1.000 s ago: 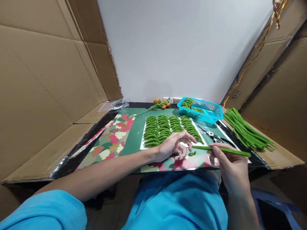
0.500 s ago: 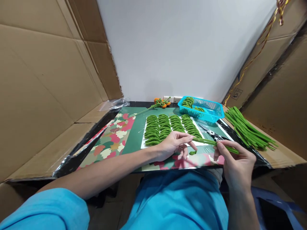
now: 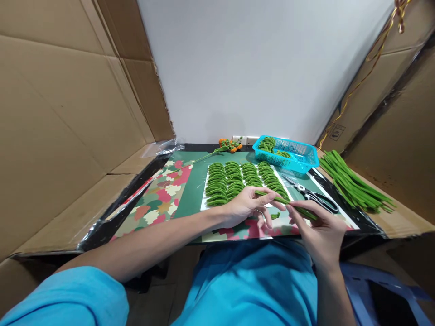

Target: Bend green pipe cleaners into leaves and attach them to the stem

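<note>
Between my two hands runs a green pipe cleaner (image 3: 280, 199), held roughly level above the front of the mat. My left hand (image 3: 249, 206) pinches its left part between thumb and fingers. My right hand (image 3: 317, 226) grips the other end, thumb and fingertips close to the left fingers. A small curled green piece (image 3: 275, 216) shows just under the left fingers; whether it joins the pipe cleaner I cannot tell. Behind the hands, several curved green leaf shapes (image 3: 233, 176) lie in columns on a white sheet (image 3: 205, 199). Black-handled scissors (image 3: 314, 195) rest right of the sheet.
A blue basket (image 3: 306, 160) holding some green pieces stands at the back right. Beside it lies a bundle of green pipe cleaners (image 3: 356, 183). An orange flower (image 3: 231, 145) on a green stem lies at the back. Cardboard walls (image 3: 61, 90) enclose both sides.
My right hand has moved left, close to my left hand, uncovering the scissors' handles. The pipe cleaner has shifted left through the left fingers, and the small curled piece has turned.
</note>
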{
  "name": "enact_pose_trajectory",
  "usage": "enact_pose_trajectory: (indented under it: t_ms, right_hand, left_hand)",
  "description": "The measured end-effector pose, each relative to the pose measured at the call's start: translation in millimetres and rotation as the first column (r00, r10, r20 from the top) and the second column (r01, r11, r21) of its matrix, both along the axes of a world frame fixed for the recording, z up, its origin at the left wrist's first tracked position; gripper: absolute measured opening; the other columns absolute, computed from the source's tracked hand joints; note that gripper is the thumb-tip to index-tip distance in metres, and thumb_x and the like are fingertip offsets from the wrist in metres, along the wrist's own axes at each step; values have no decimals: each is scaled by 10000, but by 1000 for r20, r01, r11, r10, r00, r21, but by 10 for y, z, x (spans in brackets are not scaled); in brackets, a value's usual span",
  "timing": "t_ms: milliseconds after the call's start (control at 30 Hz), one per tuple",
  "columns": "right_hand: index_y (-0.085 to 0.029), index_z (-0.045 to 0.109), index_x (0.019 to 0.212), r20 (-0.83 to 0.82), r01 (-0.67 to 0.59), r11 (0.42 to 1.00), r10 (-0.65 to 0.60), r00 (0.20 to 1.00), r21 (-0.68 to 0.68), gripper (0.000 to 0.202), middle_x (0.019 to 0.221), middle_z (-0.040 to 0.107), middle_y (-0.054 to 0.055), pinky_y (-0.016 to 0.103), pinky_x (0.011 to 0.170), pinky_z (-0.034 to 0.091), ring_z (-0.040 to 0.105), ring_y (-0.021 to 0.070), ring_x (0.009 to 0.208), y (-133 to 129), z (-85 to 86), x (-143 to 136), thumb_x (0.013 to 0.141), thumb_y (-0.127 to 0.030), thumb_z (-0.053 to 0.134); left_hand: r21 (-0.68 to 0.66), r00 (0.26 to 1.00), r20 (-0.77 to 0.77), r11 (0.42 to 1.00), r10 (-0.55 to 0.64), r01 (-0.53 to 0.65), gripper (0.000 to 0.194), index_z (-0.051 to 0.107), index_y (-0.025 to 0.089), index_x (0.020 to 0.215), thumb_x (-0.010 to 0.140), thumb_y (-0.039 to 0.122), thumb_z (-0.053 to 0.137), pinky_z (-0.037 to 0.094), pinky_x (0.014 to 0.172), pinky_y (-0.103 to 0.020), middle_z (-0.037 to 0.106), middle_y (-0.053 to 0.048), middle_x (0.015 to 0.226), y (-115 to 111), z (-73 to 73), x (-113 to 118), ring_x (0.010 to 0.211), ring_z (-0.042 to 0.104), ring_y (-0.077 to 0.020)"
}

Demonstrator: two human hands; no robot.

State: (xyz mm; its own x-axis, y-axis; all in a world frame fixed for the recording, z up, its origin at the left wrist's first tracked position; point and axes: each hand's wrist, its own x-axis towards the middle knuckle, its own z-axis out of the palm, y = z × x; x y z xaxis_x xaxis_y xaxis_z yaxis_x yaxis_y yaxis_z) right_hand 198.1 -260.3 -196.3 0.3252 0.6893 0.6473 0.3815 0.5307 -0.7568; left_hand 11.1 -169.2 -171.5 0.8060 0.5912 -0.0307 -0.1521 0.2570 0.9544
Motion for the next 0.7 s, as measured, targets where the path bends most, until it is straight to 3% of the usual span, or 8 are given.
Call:
enact_pose_trajectory:
  t_ms: [233,333,533,700]
  right_hand:
    - [-262,814,1038,178,-75,994,59,982,85,144,978,796,46,334,740,622,756,218,860,31,-65,92,916,-191,785]
    - [-278,817,1042,227,-53,991,25,974,119,166,987,797,39,352,802,621,764,216,885,35,-70,122,935,-166,758]
    - [-275,814,997,241,-26,989,-10,970,146,159,943,788,24,320,735,600,744,192,811,28,-71,110,920,-142,774]
    - [-241,805,937,179,22,994,-41,983,103,34,834,767,18,299,626,546,691,175,675,23,-54,28,923,-214,788]
  left_hand:
    - [34,999,-1,999,34,-34,509,659,126,1002,878,602,790,513,419,-203,797,-198,1158,18,-14,-11,580,758,-162]
    - [37,999,-24,999,39,-38,521,649,128,992,883,623,773,497,411,-199,800,-199,1148,17,-12,-11,568,750,-155]
    - [42,1000,-2,999,12,-12,521,623,133,981,888,625,765,451,398,-187,814,-182,1062,7,-6,-9,502,704,-125]
    - [88,1000,-13,996,1,1,499,607,137,963,910,612,747,398,360,-171,811,-164,998,10,-5,-8,472,684,-121]
